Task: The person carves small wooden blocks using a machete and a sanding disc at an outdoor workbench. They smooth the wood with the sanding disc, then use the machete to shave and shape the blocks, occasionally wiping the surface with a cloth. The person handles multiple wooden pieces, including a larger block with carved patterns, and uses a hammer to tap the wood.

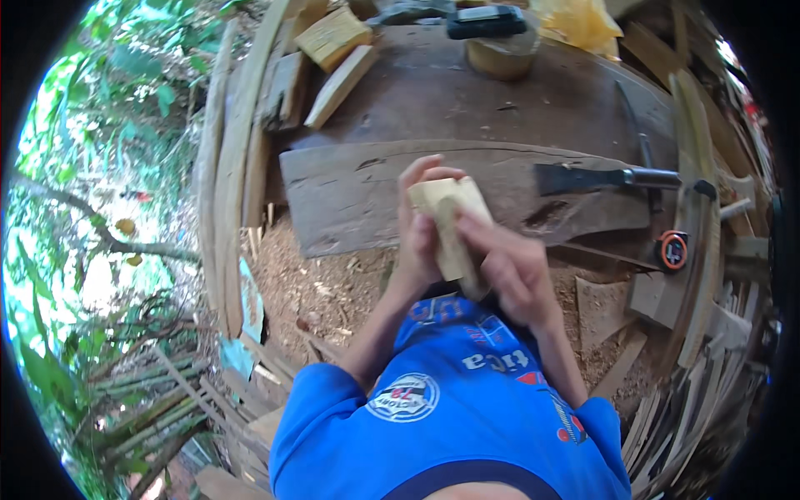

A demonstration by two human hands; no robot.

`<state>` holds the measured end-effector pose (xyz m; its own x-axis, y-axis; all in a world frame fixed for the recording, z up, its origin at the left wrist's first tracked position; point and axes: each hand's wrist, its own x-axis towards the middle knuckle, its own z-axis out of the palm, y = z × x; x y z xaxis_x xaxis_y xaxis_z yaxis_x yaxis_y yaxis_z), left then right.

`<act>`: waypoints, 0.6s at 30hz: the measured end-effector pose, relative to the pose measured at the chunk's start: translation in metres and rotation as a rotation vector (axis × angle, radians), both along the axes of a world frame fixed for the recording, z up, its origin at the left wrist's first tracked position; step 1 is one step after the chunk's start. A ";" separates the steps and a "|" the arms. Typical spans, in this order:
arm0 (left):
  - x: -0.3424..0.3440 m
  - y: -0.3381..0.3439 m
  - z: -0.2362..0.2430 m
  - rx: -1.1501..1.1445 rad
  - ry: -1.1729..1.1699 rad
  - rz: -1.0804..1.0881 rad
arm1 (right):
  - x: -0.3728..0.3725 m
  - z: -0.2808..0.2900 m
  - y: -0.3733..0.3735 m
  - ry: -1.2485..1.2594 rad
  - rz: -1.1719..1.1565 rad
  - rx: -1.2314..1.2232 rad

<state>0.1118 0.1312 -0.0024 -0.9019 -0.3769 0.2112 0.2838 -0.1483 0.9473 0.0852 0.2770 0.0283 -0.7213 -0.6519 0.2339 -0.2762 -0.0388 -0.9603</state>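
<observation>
A pale wooden block (pixel 429 196) is held up in front of my chest, over the near edge of the workbench. My left hand (pixel 421 237) is closed around its left side, the thumb on the near face and the fingers behind. Against the block's right side are the curled fingers of my right hand (pixel 508 262), somewhat smeared by motion. A darker, rounded strip (pixel 451 233) runs down the block beside the right fingertips; whether it is part of the block or a separate piece I cannot make out.
Behind my hands a rough plank (pixel 358 196) lies on the bench (pixel 417 92). A wide chisel (pixel 583 178) rests on its right end, near an orange-and-black tape measure (pixel 672 250). Wood offcuts (pixel 335 39) sit back left; a tub (pixel 502 57) stands at the back. Shavings (pixel 308 279) cover the ground.
</observation>
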 end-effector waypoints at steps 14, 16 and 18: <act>-0.014 0.005 -0.001 -0.158 0.022 0.085 | 0.023 0.018 0.003 0.283 -0.233 -0.028; -0.014 0.004 0.003 -0.143 0.026 0.059 | 0.013 -0.015 0.002 0.145 -0.323 0.071; -0.012 0.005 0.006 -0.181 0.006 0.054 | 0.009 -0.027 0.006 0.140 -0.373 0.138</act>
<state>0.1001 0.1359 0.0040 -0.8799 -0.3799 0.2854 0.2926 0.0400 0.9554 0.0940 0.2828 0.0016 -0.8813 -0.3838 0.2756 -0.3756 0.2151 -0.9015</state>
